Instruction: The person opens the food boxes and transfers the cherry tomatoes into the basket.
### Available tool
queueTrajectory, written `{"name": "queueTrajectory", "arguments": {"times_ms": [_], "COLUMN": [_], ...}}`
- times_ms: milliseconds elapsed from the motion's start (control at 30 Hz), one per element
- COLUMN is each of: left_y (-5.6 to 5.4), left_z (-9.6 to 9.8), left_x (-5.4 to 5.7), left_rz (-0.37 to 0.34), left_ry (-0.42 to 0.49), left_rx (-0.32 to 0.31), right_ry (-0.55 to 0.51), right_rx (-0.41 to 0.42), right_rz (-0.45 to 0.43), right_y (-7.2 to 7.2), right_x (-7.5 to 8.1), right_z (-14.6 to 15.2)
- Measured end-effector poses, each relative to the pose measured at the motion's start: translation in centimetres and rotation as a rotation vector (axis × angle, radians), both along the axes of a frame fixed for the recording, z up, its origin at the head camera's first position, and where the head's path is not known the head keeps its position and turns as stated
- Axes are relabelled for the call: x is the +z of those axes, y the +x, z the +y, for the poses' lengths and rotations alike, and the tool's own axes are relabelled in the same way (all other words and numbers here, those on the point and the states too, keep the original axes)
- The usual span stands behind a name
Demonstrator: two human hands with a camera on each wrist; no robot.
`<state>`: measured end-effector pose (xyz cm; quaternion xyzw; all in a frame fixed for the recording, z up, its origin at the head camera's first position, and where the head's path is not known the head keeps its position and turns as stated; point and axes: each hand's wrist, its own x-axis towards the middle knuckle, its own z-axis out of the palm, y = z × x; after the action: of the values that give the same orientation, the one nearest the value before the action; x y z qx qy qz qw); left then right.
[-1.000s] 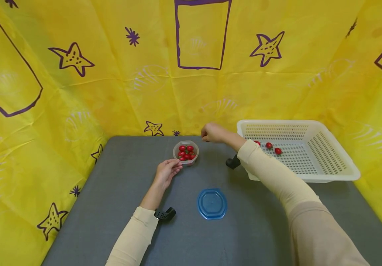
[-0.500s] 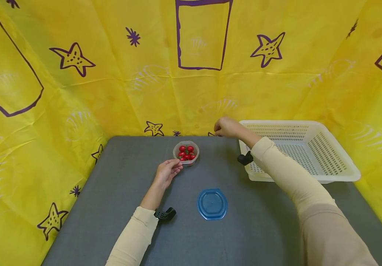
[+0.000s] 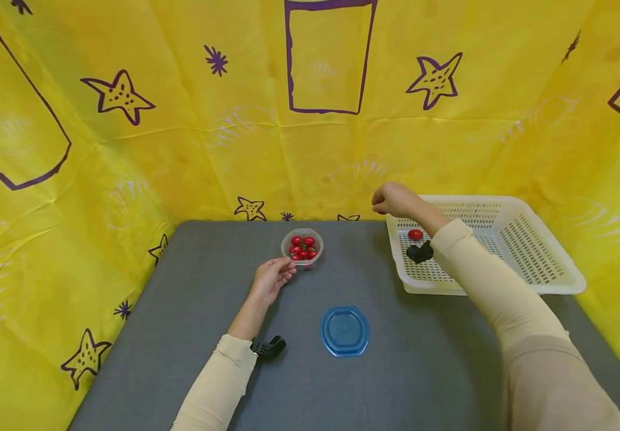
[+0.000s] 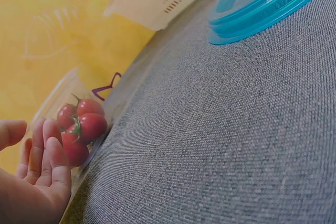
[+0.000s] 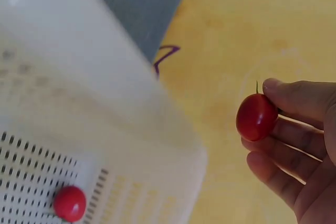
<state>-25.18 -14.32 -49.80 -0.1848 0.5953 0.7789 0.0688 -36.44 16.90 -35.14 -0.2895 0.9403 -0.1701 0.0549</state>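
My right hand [image 3: 398,200] pinches a cherry tomato [image 5: 256,117] between thumb and fingers, above the left back corner of the white perforated basket [image 3: 544,239]. That tomato is hidden in the head view but shows red in both wrist views. Inside the basket lies another cherry tomato [image 3: 415,234]. My left hand [image 3: 269,280] has its fingers at the near left side of a clear plastic container [image 3: 319,240]; thumb and fingers stand apart in the left wrist view. Several cherry tomatoes [image 4: 92,126] with green stems fill the container.
A blue lid [image 3: 344,331] lies on the grey tabletop [image 3: 180,323], in front of the container. Yellow printed cloth [image 3: 310,161] hangs behind the table and along both sides. My right forearm covers part of the basket.
My right hand has moved right and slightly up, from near the container to the basket's left back corner. The left hand, container and lid have stayed in place.
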Motion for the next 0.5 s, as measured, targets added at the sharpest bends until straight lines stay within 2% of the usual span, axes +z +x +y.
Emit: {"name": "queueTrajectory", "arguments": {"times_ms": [233,500], "left_y": [0.2,0.2], "left_z": [0.0,0.2], "left_x": [0.3,0.0], "left_rz": [0.006,-0.001], "left_ry": [0.013,-0.010], "left_rx": [-0.015,0.022], "right_ry": [0.009,0.033], "right_rx": [-0.067,-0.114], "right_rz": [0.003,-0.027], "right_y": [-0.4,-0.6], "right_x": [-0.5,-1.8], "right_z": [2.4,4.5]}}
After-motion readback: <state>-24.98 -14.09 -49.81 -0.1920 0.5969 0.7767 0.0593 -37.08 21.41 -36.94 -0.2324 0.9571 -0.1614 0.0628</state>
